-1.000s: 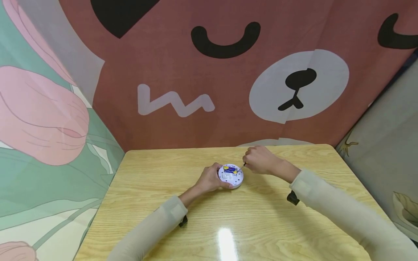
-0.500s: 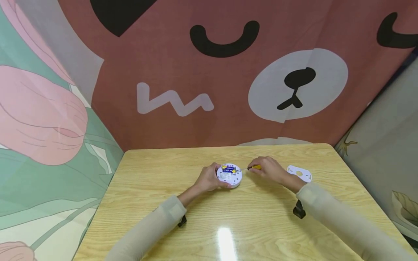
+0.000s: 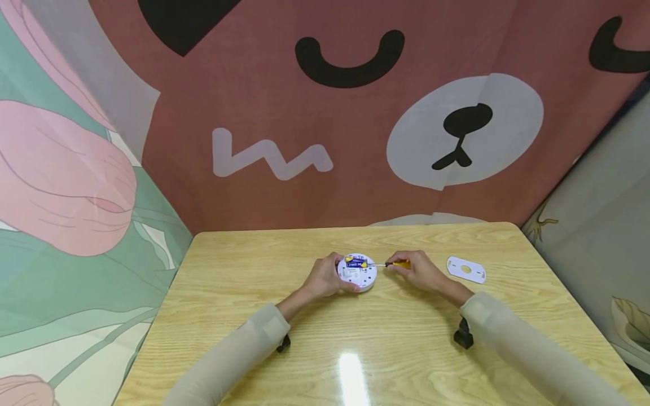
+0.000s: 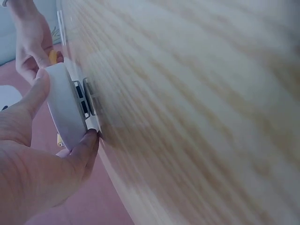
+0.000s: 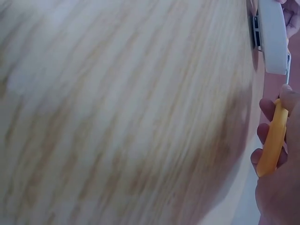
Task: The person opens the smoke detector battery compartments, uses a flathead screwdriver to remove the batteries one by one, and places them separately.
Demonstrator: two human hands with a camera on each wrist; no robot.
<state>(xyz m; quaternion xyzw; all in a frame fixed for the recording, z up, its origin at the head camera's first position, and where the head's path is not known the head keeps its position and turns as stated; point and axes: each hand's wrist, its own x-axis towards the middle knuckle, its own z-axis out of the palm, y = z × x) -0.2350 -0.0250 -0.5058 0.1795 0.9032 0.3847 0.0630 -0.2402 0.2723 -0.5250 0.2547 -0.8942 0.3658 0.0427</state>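
My left hand (image 3: 323, 278) grips a round white smoke alarm (image 3: 356, 282) by its left edge, thumb at the near side and fingers at the far side. Its back faces up, showing a blue and yellow battery (image 3: 355, 263). In the left wrist view the slotted front of the alarm (image 4: 68, 108) faces the tabletop. A screwdriver with a yellow handle (image 5: 273, 140) is held in my right hand (image 3: 420, 272). The metal shaft (image 3: 377, 265) points left, its tip at the battery's right end. In the right wrist view several fingers curl round the handle.
A flat white mounting plate (image 3: 477, 273) with a centre hole lies on the wooden table (image 3: 284, 361), right of my right hand. Behind the table's far edge hangs a printed cloth (image 3: 264, 203). Dark wrist cameras hang beneath both sleeves.
My right hand has lowered and moved right, bringing the screwdriver from steep to nearly flat, pointing left. The white mounting plate, hidden at first, is now in sight. The left hand stays almost still.
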